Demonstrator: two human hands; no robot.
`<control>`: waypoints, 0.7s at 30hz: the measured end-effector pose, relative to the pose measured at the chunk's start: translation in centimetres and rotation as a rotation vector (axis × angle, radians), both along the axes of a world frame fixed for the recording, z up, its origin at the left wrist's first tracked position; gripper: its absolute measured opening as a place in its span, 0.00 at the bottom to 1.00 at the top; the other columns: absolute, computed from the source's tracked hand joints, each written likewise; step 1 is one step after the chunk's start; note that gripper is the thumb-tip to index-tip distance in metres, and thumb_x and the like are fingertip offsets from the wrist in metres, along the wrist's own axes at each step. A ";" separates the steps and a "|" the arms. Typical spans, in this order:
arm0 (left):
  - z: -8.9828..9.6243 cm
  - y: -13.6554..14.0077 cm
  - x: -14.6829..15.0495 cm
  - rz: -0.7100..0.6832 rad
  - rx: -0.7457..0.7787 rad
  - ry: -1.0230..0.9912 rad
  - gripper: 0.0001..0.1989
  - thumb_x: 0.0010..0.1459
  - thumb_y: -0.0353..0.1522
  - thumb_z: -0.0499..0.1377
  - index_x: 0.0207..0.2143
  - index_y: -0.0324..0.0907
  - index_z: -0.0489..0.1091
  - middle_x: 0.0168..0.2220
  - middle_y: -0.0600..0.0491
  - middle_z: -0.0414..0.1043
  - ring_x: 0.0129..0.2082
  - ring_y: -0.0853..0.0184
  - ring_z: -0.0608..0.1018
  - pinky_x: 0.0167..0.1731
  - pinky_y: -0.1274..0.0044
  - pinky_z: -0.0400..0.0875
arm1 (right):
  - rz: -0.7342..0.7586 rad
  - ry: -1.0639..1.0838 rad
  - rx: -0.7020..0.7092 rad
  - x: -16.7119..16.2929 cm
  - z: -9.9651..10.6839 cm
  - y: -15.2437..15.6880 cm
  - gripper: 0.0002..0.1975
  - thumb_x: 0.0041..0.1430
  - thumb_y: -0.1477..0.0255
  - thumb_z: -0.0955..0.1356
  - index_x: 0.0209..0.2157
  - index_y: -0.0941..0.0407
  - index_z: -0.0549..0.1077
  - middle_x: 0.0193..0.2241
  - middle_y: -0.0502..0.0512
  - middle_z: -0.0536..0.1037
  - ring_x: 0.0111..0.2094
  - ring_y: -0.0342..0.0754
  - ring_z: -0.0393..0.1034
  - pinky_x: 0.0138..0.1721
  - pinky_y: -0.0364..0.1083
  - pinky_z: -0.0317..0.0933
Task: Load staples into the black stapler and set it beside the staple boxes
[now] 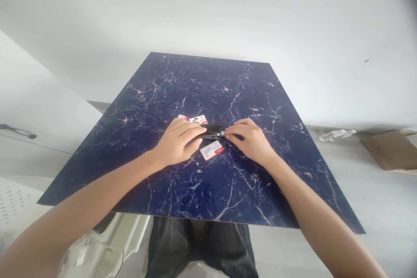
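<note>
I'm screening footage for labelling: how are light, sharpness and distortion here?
Head view: pale, diffuse light on the smooth grey-white wall; head view: print on the white-and-red rectangular pack too soft to read; head view: details of the slim black object at the bare left hand indistinct; head view: bare right forearm looks stretched, upper-right corner dark.

Hands: two, one left hand (178, 141), one right hand (250, 140). Small red-and-white boxes (212, 150): three. Black stapler (213, 128): one. Blue marbled table (208, 89): one. Clear plastic bottle (337, 135): one. Cardboard box (386, 150): one.
</note>
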State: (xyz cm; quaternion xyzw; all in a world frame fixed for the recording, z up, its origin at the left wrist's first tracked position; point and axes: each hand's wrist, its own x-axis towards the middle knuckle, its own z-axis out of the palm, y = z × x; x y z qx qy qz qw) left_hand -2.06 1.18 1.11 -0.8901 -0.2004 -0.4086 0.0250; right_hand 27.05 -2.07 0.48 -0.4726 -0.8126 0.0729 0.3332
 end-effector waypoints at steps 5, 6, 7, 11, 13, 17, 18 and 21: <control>-0.1 0.1 -0.1 -0.001 -0.017 0.019 0.15 0.66 0.28 0.61 0.54 0.45 0.72 0.47 0.49 0.82 0.45 0.60 0.81 0.50 0.64 0.73 | -0.042 0.024 -0.055 0.0 0.0 -0.1 0.07 0.66 0.73 0.71 0.40 0.49 0.84 0.40 0.52 0.86 0.48 0.58 0.74 0.50 0.59 0.73; -0.1 0.1 -0.1 -0.001 -0.019 0.021 0.14 0.67 0.28 0.61 0.54 0.45 0.72 0.47 0.50 0.82 0.45 0.60 0.81 0.50 0.64 0.73 | -0.048 0.028 -0.063 0.0 -0.1 -0.1 0.07 0.67 0.72 0.71 0.40 0.49 0.84 0.40 0.52 0.86 0.48 0.58 0.74 0.50 0.59 0.73; -0.1 0.1 0.0 -0.003 -0.018 0.023 0.14 0.67 0.28 0.61 0.53 0.45 0.72 0.47 0.50 0.82 0.45 0.60 0.81 0.50 0.64 0.73 | -0.050 0.028 -0.071 0.0 -0.1 -0.1 0.07 0.67 0.72 0.71 0.40 0.49 0.84 0.40 0.52 0.86 0.48 0.57 0.75 0.51 0.58 0.73; -0.2 0.1 -0.1 -0.002 -0.017 0.034 0.13 0.67 0.27 0.60 0.52 0.45 0.73 0.47 0.50 0.82 0.45 0.60 0.81 0.50 0.64 0.73 | -0.037 -0.015 -0.051 0.1 0.1 -0.2 0.07 0.66 0.70 0.71 0.39 0.49 0.84 0.47 0.54 0.85 0.50 0.58 0.75 0.54 0.60 0.71; -0.1 0.1 -0.2 0.018 -0.034 0.047 0.13 0.67 0.28 0.60 0.52 0.46 0.73 0.47 0.50 0.82 0.46 0.60 0.81 0.50 0.64 0.72 | -0.075 -0.013 -0.024 0.2 0.7 -0.4 0.07 0.66 0.68 0.70 0.38 0.50 0.84 0.50 0.55 0.84 0.51 0.58 0.76 0.55 0.59 0.69; 0.8 0.4 -0.9 0.113 -0.112 0.175 0.17 0.65 0.30 0.59 0.55 0.44 0.74 0.49 0.46 0.80 0.47 0.55 0.80 0.47 0.61 0.71 | -0.262 -0.004 -0.086 0.4 2.2 -0.9 0.08 0.64 0.71 0.69 0.40 0.51 0.81 0.37 0.53 0.85 0.40 0.54 0.79 0.47 0.53 0.71; 1.2 0.6 -1.2 0.138 -0.148 0.233 0.19 0.64 0.32 0.59 0.57 0.43 0.73 0.50 0.45 0.79 0.47 0.54 0.79 0.47 0.61 0.71 | -0.294 -0.031 -0.124 0.4 2.5 -1.0 0.08 0.63 0.72 0.68 0.40 0.51 0.80 0.35 0.52 0.85 0.38 0.53 0.79 0.44 0.52 0.70; 2.2 1.4 -2.0 0.190 -0.259 0.412 0.23 0.65 0.37 0.60 0.60 0.40 0.72 0.52 0.42 0.77 0.48 0.51 0.78 0.47 0.60 0.71 | -0.331 -0.131 -0.227 0.3 2.6 -1.2 0.08 0.61 0.74 0.67 0.41 0.52 0.78 0.34 0.50 0.86 0.34 0.53 0.80 0.39 0.50 0.68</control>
